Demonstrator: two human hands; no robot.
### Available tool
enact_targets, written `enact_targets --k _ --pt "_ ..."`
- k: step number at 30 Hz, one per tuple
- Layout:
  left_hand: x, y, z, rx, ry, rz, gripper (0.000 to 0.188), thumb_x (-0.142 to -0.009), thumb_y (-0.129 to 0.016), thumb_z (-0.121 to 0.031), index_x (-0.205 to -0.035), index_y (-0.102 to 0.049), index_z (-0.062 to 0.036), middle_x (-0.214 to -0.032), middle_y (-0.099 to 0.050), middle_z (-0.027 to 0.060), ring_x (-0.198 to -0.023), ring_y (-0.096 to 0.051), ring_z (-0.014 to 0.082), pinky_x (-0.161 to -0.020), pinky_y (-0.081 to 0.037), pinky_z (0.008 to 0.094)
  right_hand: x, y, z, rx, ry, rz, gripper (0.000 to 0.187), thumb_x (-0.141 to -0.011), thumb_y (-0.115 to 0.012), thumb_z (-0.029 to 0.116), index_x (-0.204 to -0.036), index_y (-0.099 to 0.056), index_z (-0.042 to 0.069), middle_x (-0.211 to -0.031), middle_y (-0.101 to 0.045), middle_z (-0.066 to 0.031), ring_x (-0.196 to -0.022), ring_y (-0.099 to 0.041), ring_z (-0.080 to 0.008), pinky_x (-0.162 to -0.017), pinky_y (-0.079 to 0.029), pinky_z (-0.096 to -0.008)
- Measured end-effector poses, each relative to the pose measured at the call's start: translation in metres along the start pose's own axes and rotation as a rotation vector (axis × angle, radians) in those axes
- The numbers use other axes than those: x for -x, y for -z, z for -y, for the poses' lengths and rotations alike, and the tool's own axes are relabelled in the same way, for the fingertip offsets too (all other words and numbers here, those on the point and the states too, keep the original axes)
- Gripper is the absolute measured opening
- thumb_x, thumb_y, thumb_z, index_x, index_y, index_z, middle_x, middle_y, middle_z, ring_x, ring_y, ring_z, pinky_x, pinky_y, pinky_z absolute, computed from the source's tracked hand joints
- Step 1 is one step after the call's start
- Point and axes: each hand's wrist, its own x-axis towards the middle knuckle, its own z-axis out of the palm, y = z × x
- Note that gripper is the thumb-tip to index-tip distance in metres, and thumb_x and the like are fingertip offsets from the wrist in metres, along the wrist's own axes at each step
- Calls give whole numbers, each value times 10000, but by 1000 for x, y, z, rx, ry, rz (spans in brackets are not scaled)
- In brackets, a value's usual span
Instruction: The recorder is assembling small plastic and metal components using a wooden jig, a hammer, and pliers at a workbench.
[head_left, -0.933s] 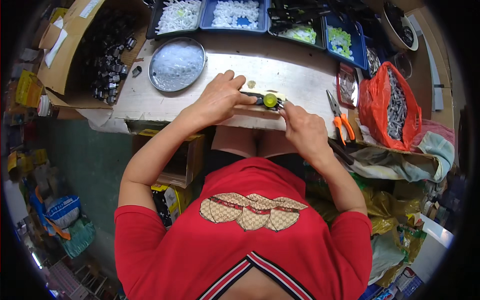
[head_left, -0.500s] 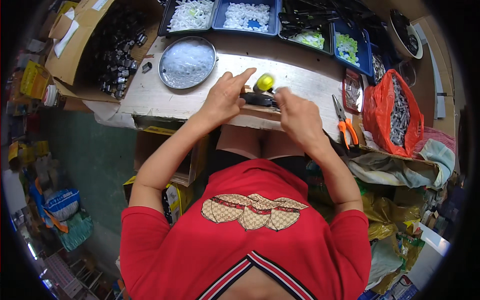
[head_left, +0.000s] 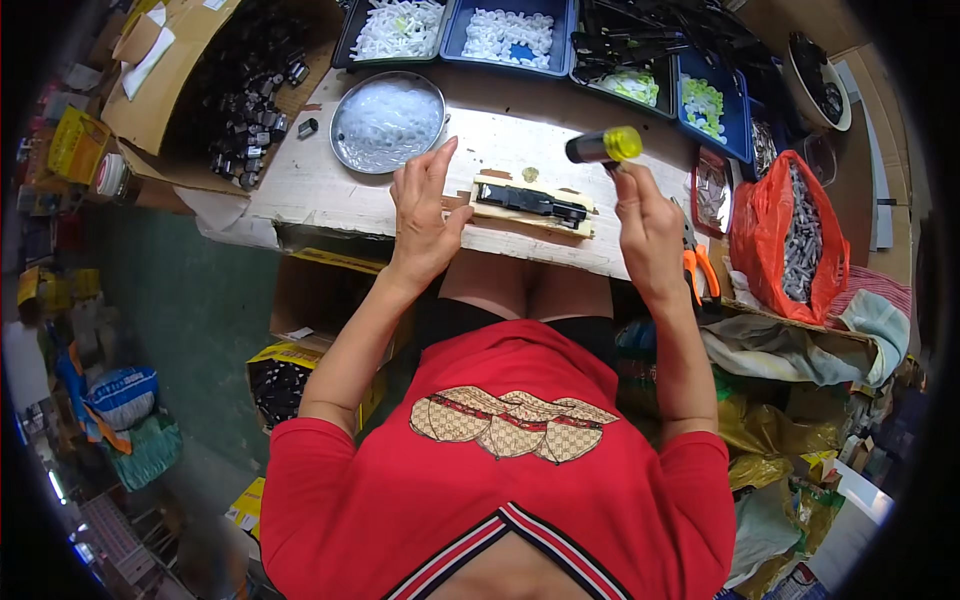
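My right hand [head_left: 648, 232] grips a small mallet [head_left: 605, 147] with a yellow face and a dark head, raised above the right side of the white worktop. Most of its handle is hidden by my fingers. A long black plastic part [head_left: 528, 201] lies in a pale wooden block [head_left: 575, 229] near the front edge. At the block's left end is my left hand [head_left: 424, 222], its fingers stretched out and its thumb beside the wood; I cannot tell whether it touches. Nothing is in that hand.
Behind the block stands a round metal dish [head_left: 388, 120] of clear small pieces. Blue trays [head_left: 512, 68] of white and green parts line the back. At left is a carton [head_left: 150, 100] of black parts; at right, orange-handled pliers [head_left: 704, 272] and a red bag [head_left: 748, 240] of grey pieces.
The mallet has gone up and to the right from over the black part, with my right hand. My left hand has drawn back to the left, baring the wooden block.
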Motion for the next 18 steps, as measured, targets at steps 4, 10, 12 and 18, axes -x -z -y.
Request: enact_targets --k 4,10,12,18 --pt "-10 -5 -14 81 -23 36 682 -636 -665 -19 -1270 -418 -66 -1051 -506 102 -980 -461 258 -919 -311 368 18 8 -32 240 16 -85 165 -911 -459 185 -953 -545 52 -637 -564 -181 -576 -559 -356 -500 -397 -435" --pt "-27 -41 -18 23 -292 272 514 -661 -667 -55 -1158 -538 -89 -930 -561 57 -896 -473 229 -844 -298 354 35 6 -84 598 -28 -31 191 -864 -493 125 -1022 -569 48 -722 -564 -152 -633 -565 -354 -557 -426 -433" --pt "-32 -42 -18 40 -317 311 454 -670 -658 -54 -1114 -569 -84 -933 -562 64 -885 -475 230 -824 -313 346 40 12 -97 364 68 3 211 -825 -504 48 -1027 -564 27 -793 -562 -165 -739 -567 -337 -630 -439 -412" --pt "-40 -26 -13 712 64 366 345 -849 -537 -42 -1194 -522 -39 -994 -565 76 -870 -558 147 -755 -461 246 67 78 -114 558 -80 19 284 -708 -637 59 -965 -529 6 -1004 -509 -168 -962 -473 -335 -782 -383 -398"
